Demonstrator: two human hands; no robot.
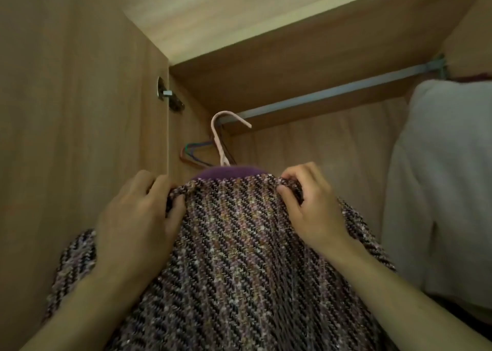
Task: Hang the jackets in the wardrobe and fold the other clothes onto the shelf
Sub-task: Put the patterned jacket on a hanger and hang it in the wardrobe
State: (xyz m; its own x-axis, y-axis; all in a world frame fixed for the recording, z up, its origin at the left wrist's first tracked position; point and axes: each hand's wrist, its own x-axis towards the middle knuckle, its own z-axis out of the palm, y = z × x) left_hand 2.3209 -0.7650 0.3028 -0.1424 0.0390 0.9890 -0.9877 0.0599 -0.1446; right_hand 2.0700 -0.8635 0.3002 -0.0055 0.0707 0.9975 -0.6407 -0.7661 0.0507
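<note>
both hands, left hand (138,217) and right hand (308,204), pinched the tweed jacket (239,257) at its shoulders, likely keeping it square on the pink hanger (222,137), whose hook sat at the wardrobe rail (332,92).

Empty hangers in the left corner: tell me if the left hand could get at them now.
Probably not: the left hand grips the tweed jacket, which blocks the empty hangers.

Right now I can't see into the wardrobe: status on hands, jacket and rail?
Left hand and right hand grip tweed jacket at its shoulders. Pink hanger hook at rail, seating unclear. Spare hangers left, white garment right.
</note>
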